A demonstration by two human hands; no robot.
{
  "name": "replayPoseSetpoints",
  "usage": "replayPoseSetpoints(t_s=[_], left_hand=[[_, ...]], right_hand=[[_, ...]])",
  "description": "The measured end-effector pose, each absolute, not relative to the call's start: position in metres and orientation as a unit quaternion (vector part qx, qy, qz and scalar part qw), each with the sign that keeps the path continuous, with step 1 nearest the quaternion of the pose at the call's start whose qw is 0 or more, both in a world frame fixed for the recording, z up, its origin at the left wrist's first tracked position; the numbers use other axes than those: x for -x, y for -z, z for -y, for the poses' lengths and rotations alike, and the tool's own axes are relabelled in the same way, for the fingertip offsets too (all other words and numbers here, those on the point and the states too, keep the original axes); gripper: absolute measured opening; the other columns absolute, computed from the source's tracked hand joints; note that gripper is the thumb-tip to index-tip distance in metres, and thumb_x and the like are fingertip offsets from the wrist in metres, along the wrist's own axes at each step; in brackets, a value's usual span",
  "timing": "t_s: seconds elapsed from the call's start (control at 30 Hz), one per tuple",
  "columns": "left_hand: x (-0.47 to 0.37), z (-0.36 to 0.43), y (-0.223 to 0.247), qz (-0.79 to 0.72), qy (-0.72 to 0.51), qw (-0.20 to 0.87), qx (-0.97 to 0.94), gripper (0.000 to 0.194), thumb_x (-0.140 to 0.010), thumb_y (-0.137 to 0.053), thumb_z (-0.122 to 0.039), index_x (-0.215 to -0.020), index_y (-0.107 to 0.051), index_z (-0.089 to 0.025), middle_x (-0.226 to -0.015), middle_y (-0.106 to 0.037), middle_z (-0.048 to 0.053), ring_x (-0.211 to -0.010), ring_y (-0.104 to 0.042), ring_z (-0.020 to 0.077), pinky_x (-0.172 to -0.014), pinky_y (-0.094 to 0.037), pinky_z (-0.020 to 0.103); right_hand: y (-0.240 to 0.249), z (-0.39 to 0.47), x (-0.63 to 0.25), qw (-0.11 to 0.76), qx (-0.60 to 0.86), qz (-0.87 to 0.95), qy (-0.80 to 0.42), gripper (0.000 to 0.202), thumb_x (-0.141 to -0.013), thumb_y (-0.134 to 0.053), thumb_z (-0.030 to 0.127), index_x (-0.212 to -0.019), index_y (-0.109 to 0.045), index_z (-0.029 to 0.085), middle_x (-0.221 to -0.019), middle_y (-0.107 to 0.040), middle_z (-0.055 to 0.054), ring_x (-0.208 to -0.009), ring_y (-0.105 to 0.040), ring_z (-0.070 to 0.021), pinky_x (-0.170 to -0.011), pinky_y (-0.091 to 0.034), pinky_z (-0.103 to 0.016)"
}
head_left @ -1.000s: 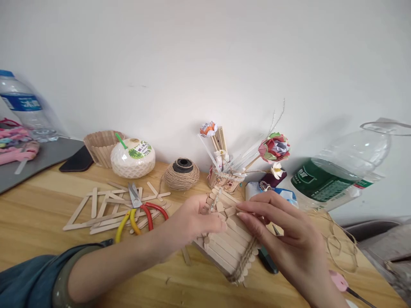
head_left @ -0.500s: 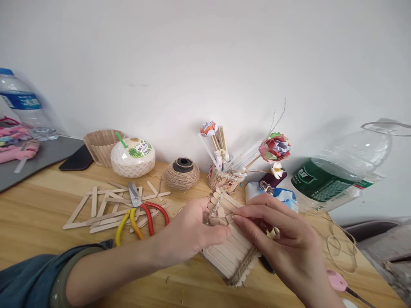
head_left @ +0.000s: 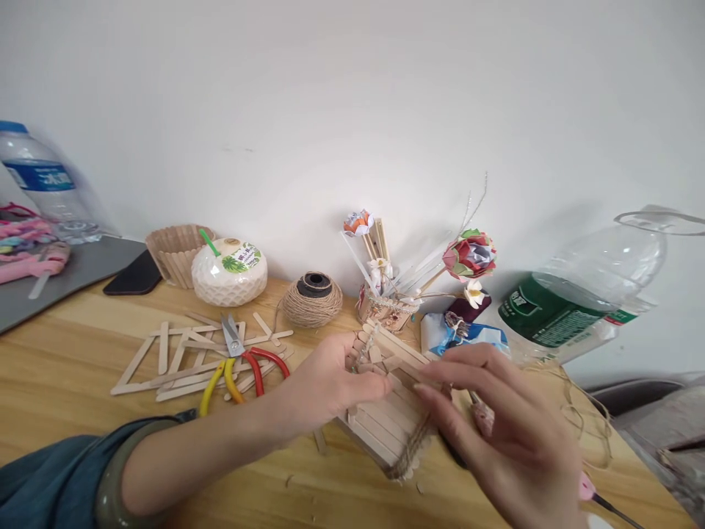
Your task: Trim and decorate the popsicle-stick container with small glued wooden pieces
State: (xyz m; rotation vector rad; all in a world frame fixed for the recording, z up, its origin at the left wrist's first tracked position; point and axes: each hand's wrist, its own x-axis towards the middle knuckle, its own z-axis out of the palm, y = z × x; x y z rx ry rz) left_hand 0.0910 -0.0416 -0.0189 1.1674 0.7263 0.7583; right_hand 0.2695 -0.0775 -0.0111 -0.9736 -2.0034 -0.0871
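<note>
A craft piece made of wooden sticks (head_left: 385, 422), with twine along its lower edge, is tilted above the table between my hands. My left hand (head_left: 330, 386) is closed on its left side, the thumb lying across small stick pieces on the face. At its right side is my right hand (head_left: 490, 419), thumb and forefinger a little apart near the surface; whether a small piece is between them is hard to tell. Scissors (head_left: 234, 345) with red and yellow handles lie on loose sticks (head_left: 181, 378) to the left.
Along the wall stand a stick cup (head_left: 175, 253), a white coconut drink (head_left: 228, 272), a twine ball (head_left: 312, 300) and a holder with paper flowers (head_left: 385, 312). A large green-labelled bottle (head_left: 551, 308) lies right, near loose twine (head_left: 584, 415). A phone (head_left: 132, 274) lies left.
My right hand has moved slightly right and its fingers have opened away from the small pieces. The craft piece has shifted slightly, and a stick on the table below it now shows.
</note>
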Motion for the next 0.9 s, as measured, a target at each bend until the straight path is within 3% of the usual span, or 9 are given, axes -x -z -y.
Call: replayPoseSetpoints(t_s=[0.1, 0.27, 0.43, 0.6, 0.9], left_hand=[[-0.091, 0.042, 0.017, -0.307, -0.342, 0.731, -0.504, 0.013, -0.063, -0.062, -0.023, -0.075, -0.06, -0.017, -0.066, -0.055, -0.002, -0.062, -0.049, 0.0134, -0.06, -0.036, 0.025], [-0.09, 0.042, 0.021, -0.36, -0.361, 0.736, -0.445, 0.015, -0.06, -0.06, -0.031, -0.061, -0.051, -0.019, -0.06, -0.047, -0.004, -0.063, -0.049, 0.0151, -0.063, -0.038, 0.028], [-0.088, 0.039, 0.021, -0.372, -0.349, 0.749, -0.423, 0.017, -0.064, -0.06, -0.034, -0.064, -0.055, -0.018, -0.063, -0.056, -0.002, -0.07, -0.055, 0.0184, -0.067, -0.042, 0.029], [-0.084, 0.031, 0.023, -0.315, -0.247, 0.811, -0.426, 0.028, -0.077, -0.055, -0.041, -0.074, -0.065, -0.015, -0.074, -0.069, 0.004, -0.074, -0.063, 0.0201, -0.077, -0.045, 0.032], [-0.083, 0.026, 0.033, -0.322, -0.203, 0.808, -0.45, 0.029, -0.081, -0.055, -0.043, -0.078, -0.065, -0.016, -0.079, -0.07, 0.003, -0.083, -0.063, 0.0201, -0.083, -0.044, 0.032]], right_hand=[[0.011, 0.084, -0.263, 0.405, 0.384, 0.827, 0.063, 0.014, -0.079, -0.061, 0.01, -0.09, -0.062, 0.019, -0.08, -0.057, -0.003, -0.069, -0.057, -0.0122, -0.055, -0.048, -0.023], [0.013, 0.083, -0.262, 0.41, 0.384, 0.825, 0.061, 0.014, -0.081, -0.059, 0.01, -0.091, -0.061, 0.018, -0.081, -0.056, -0.003, -0.07, -0.057, -0.0122, -0.057, -0.049, -0.024], [0.016, 0.085, -0.274, 0.404, 0.419, 0.811, 0.06, 0.013, -0.084, -0.054, 0.01, -0.092, -0.061, 0.019, -0.082, -0.058, -0.004, -0.075, -0.059, -0.0133, -0.06, -0.049, -0.023], [0.024, 0.093, -0.286, 0.403, 0.44, 0.801, 0.054, 0.012, -0.085, -0.054, 0.012, -0.091, -0.061, 0.02, -0.082, -0.059, -0.003, -0.073, -0.06, -0.0134, -0.059, -0.05, -0.023], [0.048, 0.106, -0.271, 0.354, 0.454, 0.817, 0.019, 0.006, -0.083, -0.062, 0.021, -0.087, -0.058, 0.019, -0.078, -0.06, -0.002, -0.07, -0.061, -0.0141, -0.059, -0.05, -0.025]])
